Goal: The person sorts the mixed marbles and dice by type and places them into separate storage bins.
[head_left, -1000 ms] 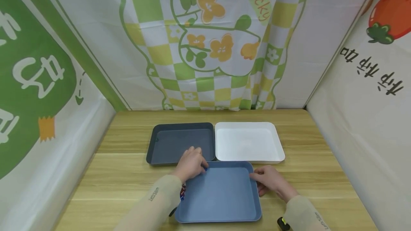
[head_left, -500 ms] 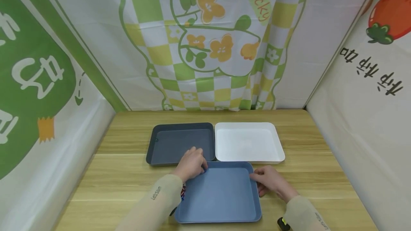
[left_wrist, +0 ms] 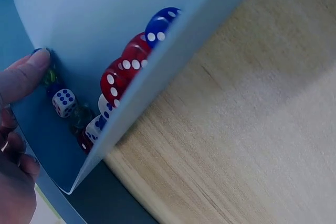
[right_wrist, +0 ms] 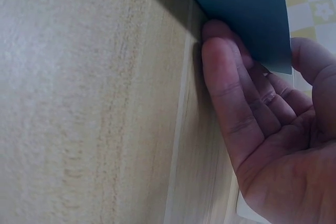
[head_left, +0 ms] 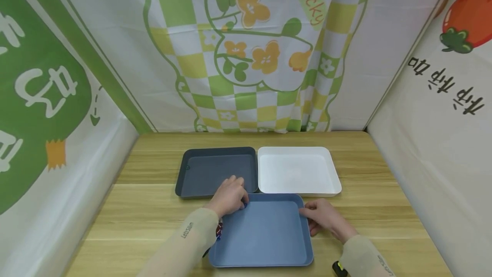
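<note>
The blue tray point(head_left: 267, 236) lies at the front of the table. My left hand point(head_left: 227, 196) grips its far wall near the left corner, thumb point(left_wrist: 26, 77) inside and other fingers outside. A blue piece shows at the thumb tip, its shape mostly hidden. Dice line the tray's left and far walls: a blue die point(left_wrist: 159, 26), red dice point(left_wrist: 114, 81), a white die point(left_wrist: 64, 102) and a dark green die point(left_wrist: 81, 115) among them. My right hand point(head_left: 324, 216) holds the right wall, with its thumb on the rim and its fingers point(right_wrist: 223, 66) outside and low.
Behind the blue tray, a dark grey tray point(head_left: 219, 174) and a white tray point(head_left: 297, 172) stand side by side on the wooden table point(head_left: 369, 191). A patterned curtain point(head_left: 261, 106) hangs at the back edge. Cloth walls flank both sides.
My left hand has shifted very slightly to the right along the far rim. The right hand and the trays look unmoved.
</note>
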`<state>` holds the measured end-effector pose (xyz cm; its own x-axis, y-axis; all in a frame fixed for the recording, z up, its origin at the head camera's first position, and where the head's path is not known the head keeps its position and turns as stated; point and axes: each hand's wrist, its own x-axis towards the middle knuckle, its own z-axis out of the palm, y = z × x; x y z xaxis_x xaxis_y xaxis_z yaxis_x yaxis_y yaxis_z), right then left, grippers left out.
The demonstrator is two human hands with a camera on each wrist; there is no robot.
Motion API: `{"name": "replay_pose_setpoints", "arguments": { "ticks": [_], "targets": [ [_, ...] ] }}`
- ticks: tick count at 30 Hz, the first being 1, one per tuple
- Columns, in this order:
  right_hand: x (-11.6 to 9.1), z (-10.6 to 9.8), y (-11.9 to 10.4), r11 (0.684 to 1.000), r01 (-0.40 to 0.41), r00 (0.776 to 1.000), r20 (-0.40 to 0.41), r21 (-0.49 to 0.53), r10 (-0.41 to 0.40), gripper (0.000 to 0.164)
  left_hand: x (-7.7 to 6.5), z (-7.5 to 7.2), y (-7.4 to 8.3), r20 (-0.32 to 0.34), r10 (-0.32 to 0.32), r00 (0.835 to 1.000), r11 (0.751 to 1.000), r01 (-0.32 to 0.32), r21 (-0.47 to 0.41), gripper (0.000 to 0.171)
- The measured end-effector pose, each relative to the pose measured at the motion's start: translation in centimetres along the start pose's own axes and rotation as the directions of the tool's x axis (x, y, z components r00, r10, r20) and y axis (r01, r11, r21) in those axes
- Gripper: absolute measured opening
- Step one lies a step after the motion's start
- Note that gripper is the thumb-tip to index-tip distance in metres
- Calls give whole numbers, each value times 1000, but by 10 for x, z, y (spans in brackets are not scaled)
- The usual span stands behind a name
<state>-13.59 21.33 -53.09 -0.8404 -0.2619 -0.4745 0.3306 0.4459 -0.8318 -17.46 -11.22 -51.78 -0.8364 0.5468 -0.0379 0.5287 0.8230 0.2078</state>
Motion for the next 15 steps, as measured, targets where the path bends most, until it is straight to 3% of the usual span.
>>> {"name": "replay_pose_setpoints", "arguments": {
  "ticks": [7,15],
  "targets": [
    [2,0,2,1000,5,1000,-2,0,-5,27,2,-8,-2,71,-53,996,981,65,-181,9],
    [3,1,4,1000,8,1000,-6,-1,-8,27,9,-30,-18,59,-110,992,903,124,-412,10]
  ]
}}
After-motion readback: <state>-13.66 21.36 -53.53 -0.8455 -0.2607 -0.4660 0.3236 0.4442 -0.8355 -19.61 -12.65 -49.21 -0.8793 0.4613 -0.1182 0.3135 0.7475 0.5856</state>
